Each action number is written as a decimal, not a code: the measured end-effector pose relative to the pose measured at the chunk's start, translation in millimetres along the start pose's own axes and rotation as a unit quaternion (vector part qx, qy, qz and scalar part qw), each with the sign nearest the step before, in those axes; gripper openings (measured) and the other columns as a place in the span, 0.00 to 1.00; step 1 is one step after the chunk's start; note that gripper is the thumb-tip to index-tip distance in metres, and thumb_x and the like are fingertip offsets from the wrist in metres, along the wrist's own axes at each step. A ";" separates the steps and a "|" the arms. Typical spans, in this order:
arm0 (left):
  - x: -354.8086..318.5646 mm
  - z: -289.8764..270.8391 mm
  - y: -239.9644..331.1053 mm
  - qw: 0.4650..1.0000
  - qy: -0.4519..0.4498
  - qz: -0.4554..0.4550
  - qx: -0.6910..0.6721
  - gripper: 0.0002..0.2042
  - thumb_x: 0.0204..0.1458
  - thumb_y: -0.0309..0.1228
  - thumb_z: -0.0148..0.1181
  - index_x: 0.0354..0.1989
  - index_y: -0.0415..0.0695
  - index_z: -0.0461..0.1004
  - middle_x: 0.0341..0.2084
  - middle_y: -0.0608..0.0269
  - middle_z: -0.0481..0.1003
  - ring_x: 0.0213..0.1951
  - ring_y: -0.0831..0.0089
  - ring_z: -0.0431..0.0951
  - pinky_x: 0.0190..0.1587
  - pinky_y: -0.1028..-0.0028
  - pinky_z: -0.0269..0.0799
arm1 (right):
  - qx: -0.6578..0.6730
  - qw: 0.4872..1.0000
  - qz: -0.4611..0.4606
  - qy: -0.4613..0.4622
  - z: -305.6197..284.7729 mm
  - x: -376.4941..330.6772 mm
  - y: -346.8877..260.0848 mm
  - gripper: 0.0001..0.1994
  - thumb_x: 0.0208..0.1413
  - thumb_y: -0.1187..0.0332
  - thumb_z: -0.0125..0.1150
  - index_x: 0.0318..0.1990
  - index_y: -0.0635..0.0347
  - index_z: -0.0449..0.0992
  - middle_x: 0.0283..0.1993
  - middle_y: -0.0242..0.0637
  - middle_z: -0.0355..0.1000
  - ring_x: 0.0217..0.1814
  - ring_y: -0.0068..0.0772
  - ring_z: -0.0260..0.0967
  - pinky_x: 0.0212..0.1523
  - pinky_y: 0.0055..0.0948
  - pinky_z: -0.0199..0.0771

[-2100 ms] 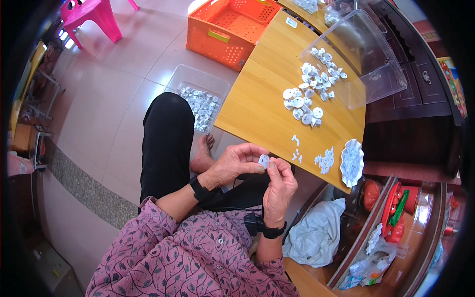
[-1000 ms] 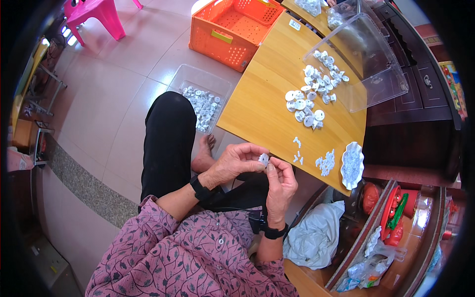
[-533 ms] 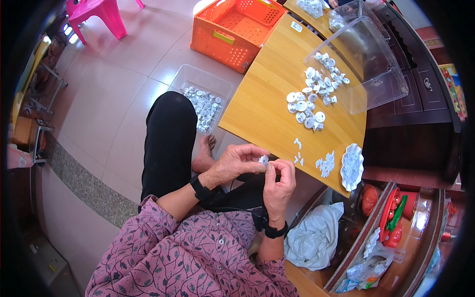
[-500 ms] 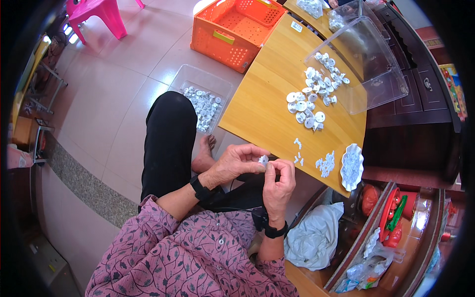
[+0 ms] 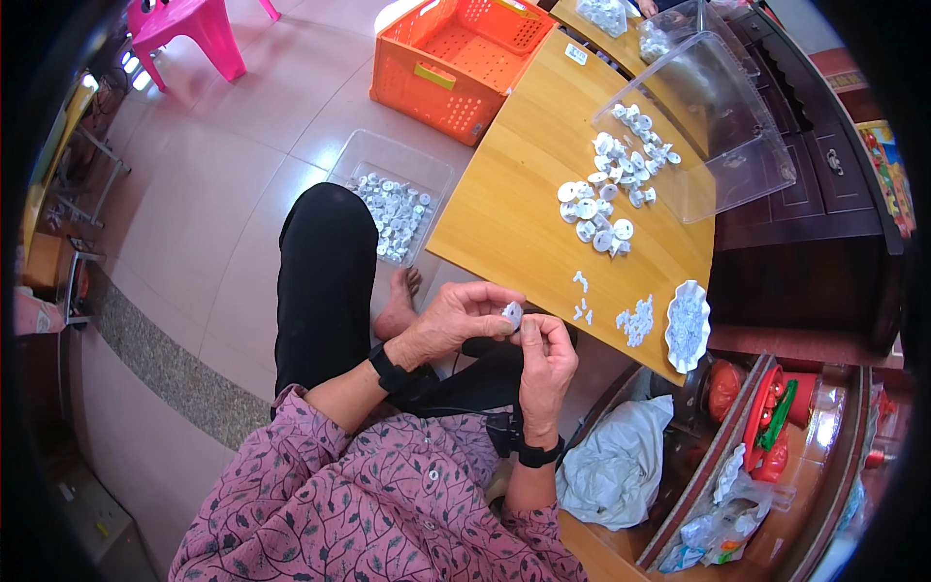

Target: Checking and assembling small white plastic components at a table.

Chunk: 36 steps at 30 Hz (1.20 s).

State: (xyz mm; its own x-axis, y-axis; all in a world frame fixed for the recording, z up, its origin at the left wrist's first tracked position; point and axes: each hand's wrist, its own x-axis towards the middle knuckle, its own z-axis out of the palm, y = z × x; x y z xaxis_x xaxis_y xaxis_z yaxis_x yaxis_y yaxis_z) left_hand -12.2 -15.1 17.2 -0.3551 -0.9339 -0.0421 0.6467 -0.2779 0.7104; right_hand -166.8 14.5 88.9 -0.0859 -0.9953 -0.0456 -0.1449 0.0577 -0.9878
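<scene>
Above my lap, just off the table's near edge, my left hand [image 5: 458, 320] pinches a small white round plastic part [image 5: 512, 313] between thumb and fingers. My right hand [image 5: 545, 369] is closed close beside it, thumb and forefinger pressed together; whatever lies between those fingertips is too small to make out. On the wooden table [image 5: 504, 194] lies a heap of similar white round parts [image 5: 603, 199]. Nearer me are a few loose tiny white pieces [image 5: 580, 308], a small pile of tiny pieces [image 5: 636, 322] and a scalloped white dish [image 5: 676, 361] filled with more.
A clear plastic bin [image 5: 441, 199] of white parts stands on the floor left of the table, behind my knee. Beyond it sits an orange crate [image 5: 427, 92]. A clear box [image 5: 756, 165] rests at the table's far right. An open drawer [image 5: 708, 441] holds bags.
The white part in my left hand has turned slightly, showing more of its round face. Both hands stay close together at nearly the same spot.
</scene>
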 end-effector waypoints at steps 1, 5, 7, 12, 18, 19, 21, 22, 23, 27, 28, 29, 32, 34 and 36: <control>-0.5 -1.4 1.6 1.000 0.001 0.001 0.008 0.19 0.57 0.21 0.67 0.58 0.34 0.75 0.42 0.60 0.81 0.42 0.76 0.82 0.46 0.77 0.80 | 0.001 1.000 0.003 -0.003 1.1 0.3 -0.2 0.05 0.67 0.71 0.61 0.41 0.65 0.77 0.34 0.29 0.75 0.37 0.16 0.70 0.41 0.18 0.70; -4.6 -4.3 11.0 0.999 -0.015 0.000 0.029 0.20 0.57 0.20 0.68 0.58 0.34 0.75 0.43 0.60 0.81 0.42 0.76 0.82 0.47 0.77 0.80 | -0.011 1.000 0.016 -0.017 8.0 1.6 0.4 0.05 0.67 0.72 0.61 0.41 0.65 0.77 0.35 0.29 0.75 0.36 0.16 0.70 0.39 0.18 0.71; -6.9 -5.1 18.3 0.998 -0.005 -0.003 0.057 0.20 0.56 0.20 0.68 0.58 0.33 0.75 0.42 0.60 0.81 0.42 0.76 0.82 0.47 0.76 0.80 | -0.026 0.999 0.026 -0.020 9.4 2.9 0.3 0.04 0.66 0.73 0.61 0.41 0.66 0.76 0.35 0.29 0.74 0.35 0.18 0.71 0.39 0.19 0.72; -11.0 -8.3 42.8 0.992 0.042 -0.013 0.118 0.21 0.54 0.17 0.67 0.58 0.36 0.76 0.42 0.63 0.81 0.43 0.77 0.81 0.48 0.76 0.79 | -0.091 0.995 -0.034 -0.026 6.3 17.6 -3.2 0.05 0.64 0.73 0.63 0.39 0.67 0.78 0.34 0.32 0.74 0.33 0.19 0.71 0.36 0.21 0.71; -13.9 -34.3 71.7 0.968 0.190 0.152 0.062 0.17 0.60 0.20 0.62 0.58 0.35 0.76 0.42 0.60 0.81 0.36 0.77 0.81 0.39 0.79 0.77 | -0.322 0.924 -0.195 0.058 -15.2 66.4 -6.3 0.09 0.62 0.76 0.58 0.48 0.69 0.76 0.45 0.50 0.75 0.42 0.46 0.75 0.45 0.39 0.76; -11.4 -41.3 74.1 0.958 0.207 0.190 0.054 0.16 0.61 0.22 0.62 0.58 0.35 0.76 0.40 0.61 0.81 0.36 0.78 0.81 0.38 0.80 0.76 | -0.361 0.913 -0.181 0.060 -20.8 77.4 -5.2 0.14 0.61 0.79 0.55 0.54 0.68 0.75 0.54 0.52 0.72 0.51 0.47 0.74 0.51 0.38 0.76; -4.2 -56.2 76.5 0.939 0.276 0.199 0.046 0.18 0.61 0.24 0.63 0.59 0.33 0.74 0.39 0.61 0.80 0.37 0.76 0.81 0.39 0.80 0.77 | -0.430 0.864 -0.243 0.099 -29.4 99.8 -0.9 0.17 0.60 0.79 0.54 0.57 0.69 0.74 0.58 0.52 0.71 0.57 0.52 0.70 0.58 0.42 0.71; 1.1 -63.2 76.2 0.930 0.296 0.214 0.029 0.19 0.61 0.24 0.64 0.59 0.32 0.73 0.38 0.61 0.80 0.37 0.76 0.82 0.40 0.80 0.79 | -0.457 0.835 -0.281 0.122 -33.1 110.1 0.9 0.19 0.59 0.79 0.54 0.59 0.69 0.73 0.59 0.53 0.70 0.60 0.55 0.68 0.62 0.44 0.69; 6.6 -70.1 75.3 0.924 0.319 0.211 0.021 0.20 0.62 0.25 0.64 0.61 0.31 0.72 0.40 0.59 0.79 0.38 0.75 0.82 0.41 0.80 0.79 | -0.464 0.848 -0.231 0.112 -38.0 117.6 2.3 0.21 0.58 0.80 0.54 0.60 0.69 0.72 0.63 0.52 0.68 0.64 0.58 0.63 0.68 0.46 0.62; 26.2 -88.0 65.4 0.895 0.387 0.222 0.002 0.24 0.63 0.29 0.64 0.63 0.30 0.68 0.47 0.55 0.76 0.43 0.72 0.82 0.45 0.78 0.81 | -0.521 0.826 -0.191 0.096 -49.7 136.2 6.4 0.21 0.57 0.77 0.58 0.60 0.67 0.73 0.60 0.49 0.70 0.61 0.54 0.67 0.64 0.46 0.66; 28.7 -89.8 62.7 0.884 0.414 0.218 -0.004 0.25 0.63 0.31 0.64 0.64 0.30 0.67 0.49 0.55 0.75 0.45 0.71 0.82 0.47 0.78 0.82 | -0.529 0.830 -0.158 0.081 -51.2 138.3 6.6 0.22 0.57 0.76 0.60 0.60 0.65 0.73 0.60 0.46 0.71 0.62 0.52 0.66 0.63 0.45 0.66; 28.4 -91.1 60.7 0.881 0.416 0.226 0.023 0.25 0.63 0.31 0.64 0.64 0.30 0.66 0.50 0.54 0.74 0.45 0.71 0.82 0.46 0.78 0.82 | -0.536 0.832 -0.125 0.065 -52.5 139.7 6.4 0.22 0.57 0.75 0.62 0.61 0.63 0.73 0.59 0.44 0.71 0.63 0.51 0.66 0.63 0.45 0.67; 22.1 -89.4 56.8 0.869 0.430 0.232 0.083 0.26 0.63 0.32 0.64 0.64 0.29 0.66 0.52 0.53 0.73 0.45 0.71 0.81 0.45 0.76 0.82 | -0.510 0.851 -0.113 0.053 -54.2 134.6 7.2 0.21 0.57 0.73 0.63 0.60 0.61 0.74 0.56 0.43 0.73 0.61 0.50 0.68 0.62 0.45 0.68; 15.2 -84.8 56.0 0.862 0.424 0.248 0.122 0.24 0.63 0.31 0.65 0.63 0.30 0.68 0.51 0.55 0.74 0.43 0.74 0.81 0.44 0.76 0.81 | -0.477 0.857 -0.167 0.101 -50.9 129.1 8.6 0.20 0.57 0.73 0.63 0.59 0.61 0.76 0.55 0.44 0.74 0.60 0.50 0.68 0.61 0.44 0.68; 9.3 -76.7 53.3 0.869 0.410 0.241 0.136 0.21 0.63 0.30 0.63 0.61 0.32 0.69 0.48 0.58 0.75 0.42 0.76 0.80 0.42 0.77 0.81 | -0.459 0.853 -0.220 0.118 -46.8 126.4 8.7 0.19 0.58 0.73 0.62 0.58 0.61 0.76 0.54 0.44 0.74 0.59 0.50 0.68 0.61 0.44 0.69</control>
State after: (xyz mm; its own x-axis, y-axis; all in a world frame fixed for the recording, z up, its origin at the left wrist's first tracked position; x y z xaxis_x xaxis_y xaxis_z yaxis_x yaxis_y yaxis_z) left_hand 70.8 -55.9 0.7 0.5863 -0.8038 -0.1010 0.3636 0.1497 0.9194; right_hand -225.1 -107.1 81.5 -0.0049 -0.8987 0.4385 -0.9151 -0.1728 -0.3642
